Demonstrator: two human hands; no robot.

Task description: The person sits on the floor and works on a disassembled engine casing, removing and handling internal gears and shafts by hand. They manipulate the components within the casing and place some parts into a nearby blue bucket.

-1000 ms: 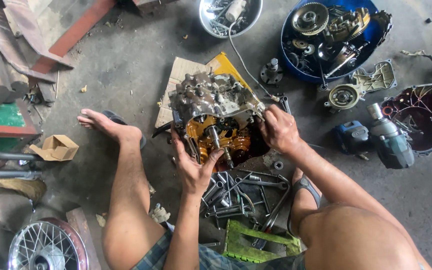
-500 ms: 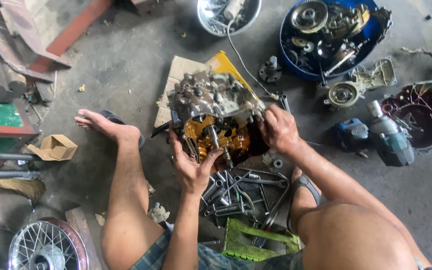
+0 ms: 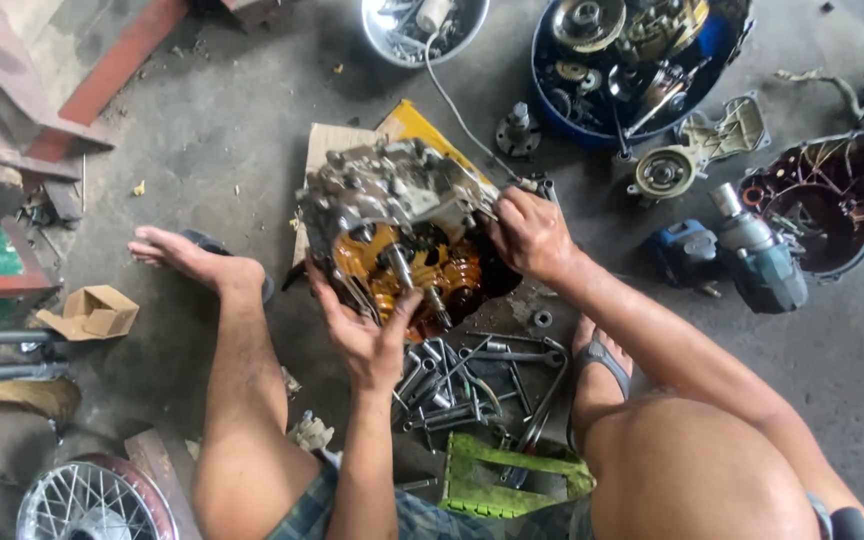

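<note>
Two hands grasp the engine case [image 3: 392, 215] — left grip [image 3: 367, 335] below, right grip [image 3: 527, 235] beside.

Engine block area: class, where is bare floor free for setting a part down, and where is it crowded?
Free: bare concrete between the red beam, steel bowl and engine block. Crowded: the wrench pile beside the left hand, and around the blue basin.

Engine block [image 3: 392, 200]: dull silver-grey casing, oily amber-orange inside. Cardboard sheet [image 3: 337, 150] beneath: tan, with a yellow corner. Basin [image 3: 552, 110]: bright blue. Bowl [image 3: 377, 30]: silver. Power tool [image 3: 757, 260]: teal-grey body. Engine cover [image 3: 832, 200]: dark maroon inner face. Tray [image 3: 512, 480]: lime green. Wrenches [image 3: 472, 380]: bare steel grey. Floor [image 3: 202, 150]: grey concrete with dark stains. Shorts [image 3: 412, 515]: blue-green plaid.
</note>
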